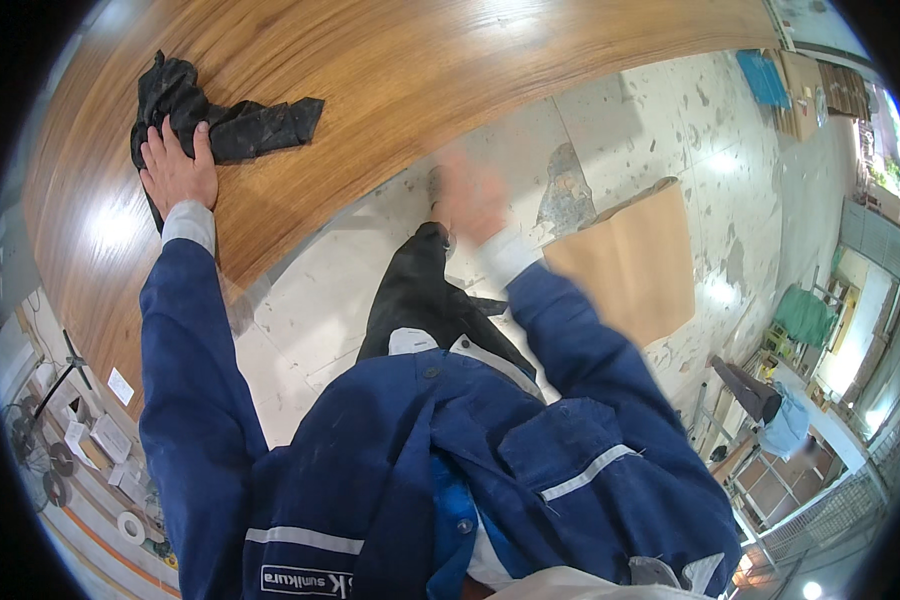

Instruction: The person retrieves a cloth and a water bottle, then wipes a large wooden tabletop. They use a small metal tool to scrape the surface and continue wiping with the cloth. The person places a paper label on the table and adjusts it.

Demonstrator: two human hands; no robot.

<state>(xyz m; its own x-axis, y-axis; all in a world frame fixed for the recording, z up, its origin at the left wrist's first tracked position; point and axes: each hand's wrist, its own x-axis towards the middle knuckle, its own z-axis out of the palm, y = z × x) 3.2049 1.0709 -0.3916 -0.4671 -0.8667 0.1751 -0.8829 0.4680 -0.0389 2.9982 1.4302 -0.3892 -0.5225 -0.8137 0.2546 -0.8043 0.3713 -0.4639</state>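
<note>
My left hand [182,172] lies flat with its fingers stretched out on a crumpled black cloth [255,130]. The cloth rests on a brown wood-grain tabletop [370,85], with one strip of it trailing to the right. Apart from the table, my right hand [473,195] hangs over the floor just past the table's near edge. Motion smears its fingers, and nothing can be made out in it.
A flat tan sheet, perhaps cardboard [635,265], lies on the worn, patchy floor [660,130] to the right. Boxes and boards [805,90] stand at the far right. Tape and small items [130,525] sit at the lower left.
</note>
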